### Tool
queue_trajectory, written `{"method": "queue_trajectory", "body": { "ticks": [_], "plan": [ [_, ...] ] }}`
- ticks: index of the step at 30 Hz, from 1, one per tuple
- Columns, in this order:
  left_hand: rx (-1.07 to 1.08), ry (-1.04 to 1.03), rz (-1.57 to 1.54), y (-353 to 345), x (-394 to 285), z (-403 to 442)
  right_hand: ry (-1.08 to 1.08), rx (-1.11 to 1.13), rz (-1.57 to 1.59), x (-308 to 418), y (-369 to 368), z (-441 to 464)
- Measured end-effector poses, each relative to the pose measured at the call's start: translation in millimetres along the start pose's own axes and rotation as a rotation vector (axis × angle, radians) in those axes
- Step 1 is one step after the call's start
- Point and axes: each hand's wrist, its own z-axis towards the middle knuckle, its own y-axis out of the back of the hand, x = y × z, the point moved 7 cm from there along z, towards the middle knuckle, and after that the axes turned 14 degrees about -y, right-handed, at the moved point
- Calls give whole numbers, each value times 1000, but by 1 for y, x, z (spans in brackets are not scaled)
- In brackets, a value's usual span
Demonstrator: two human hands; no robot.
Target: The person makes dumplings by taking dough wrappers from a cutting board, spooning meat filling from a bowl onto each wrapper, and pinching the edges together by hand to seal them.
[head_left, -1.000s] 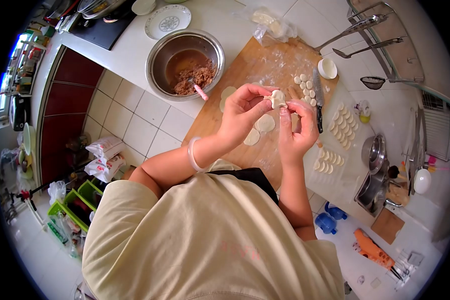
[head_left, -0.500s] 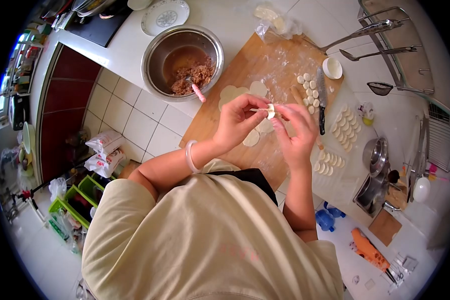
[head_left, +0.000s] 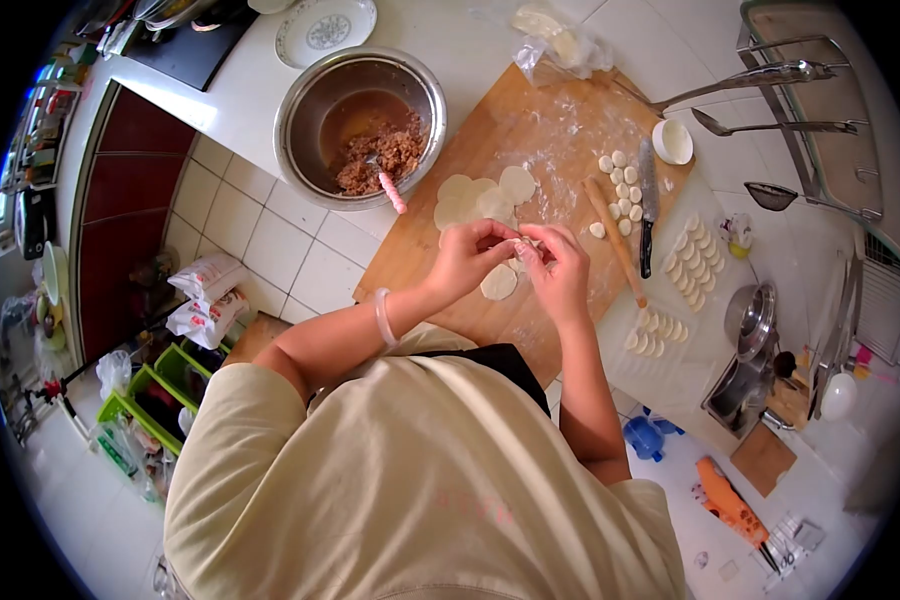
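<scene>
Over a floured wooden board (head_left: 560,125), my left hand (head_left: 464,262) and my right hand (head_left: 560,268) meet with fingers pinched on one dumpling, mostly hidden by the fingertips. Round dough wrappers (head_left: 517,184) lie overlapped just beyond my hands, and another wrapper (head_left: 499,282) lies below them. A wooden rolling pin (head_left: 618,245) rests to the right of my right hand. Small dough pieces (head_left: 626,191) sit beside it, near a knife (head_left: 647,200). At the left stands a steel bowl (head_left: 292,130) of meat filling (head_left: 395,150), with a pink-handled utensil (head_left: 392,192) in it.
Rows of folded dumplings (head_left: 695,262) lie right of the board, with more dumplings (head_left: 656,333) nearer me. A white cup (head_left: 673,143) stands at the board's right edge. Bagged dough (head_left: 550,35) is at the back. A patterned plate (head_left: 326,30) sits behind the bowl; ladles (head_left: 770,73) hang at right.
My right hand has moved left and closed in against my left hand. The white dough between my fingers, visible before, is now mostly covered. The rolling pin shows more fully.
</scene>
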Motion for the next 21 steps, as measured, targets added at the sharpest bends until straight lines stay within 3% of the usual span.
{"method": "queue_trajectory", "body": {
  "ticks": [3,5,6,8,12,14,21],
  "plan": [
    [-2,93,121,5,24,15,-104,116,85,-54,-14,23],
    [-155,167,-68,16,51,23,-426,144,255,-109,-21,49],
    [-160,202,-51,20,60,24,-427,147,254,-120,-24,63],
    [-102,218,-16,21,58,20,-232,-128,65,-125,-14,94],
    [48,306,-51,22,60,5,-115,-96,-1,-119,-35,139],
    [43,297,-39,28,57,-2,165,-57,-146,-95,-44,143],
    [19,307,16,46,55,-14,214,68,-342,-102,-41,135]
  ]
}}
